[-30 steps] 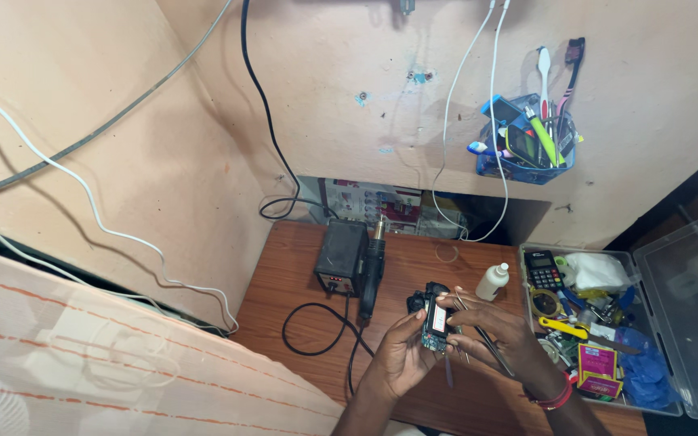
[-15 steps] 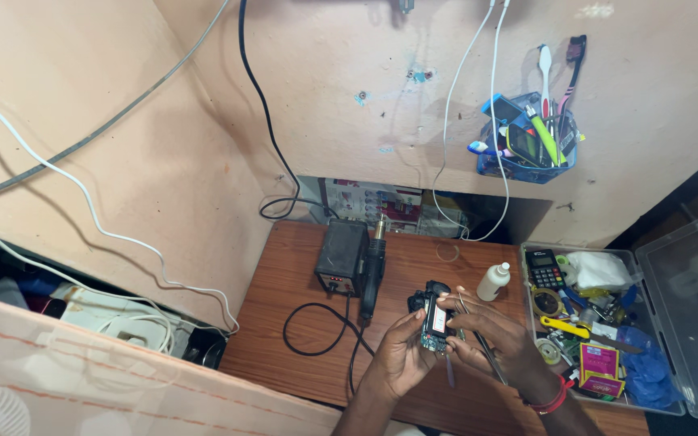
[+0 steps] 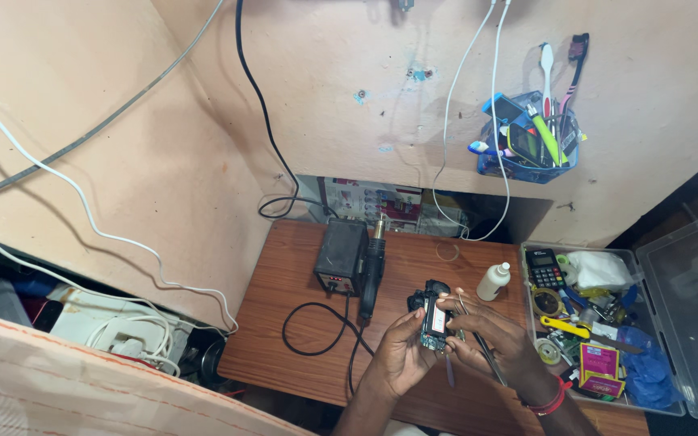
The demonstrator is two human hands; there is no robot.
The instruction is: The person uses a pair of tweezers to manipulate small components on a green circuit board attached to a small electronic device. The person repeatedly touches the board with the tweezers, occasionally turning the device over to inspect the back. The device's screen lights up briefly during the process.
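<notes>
Over the wooden desk [image 3: 284, 307], beside the clear plastic parts box [image 3: 688, 323] at the right, stands a black hot-air station [image 3: 341, 258] with its cable. In front of it the left hand [image 3: 397, 359] and right hand [image 3: 498, 347] both grasp a small opened device [image 3: 432, 321], fingers curled around its sides, held above the desk.

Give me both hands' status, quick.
Left hand: closed around the small device, holding it above the desk.
Right hand: fingers on the device, thin tweezers held alongside.
</notes>
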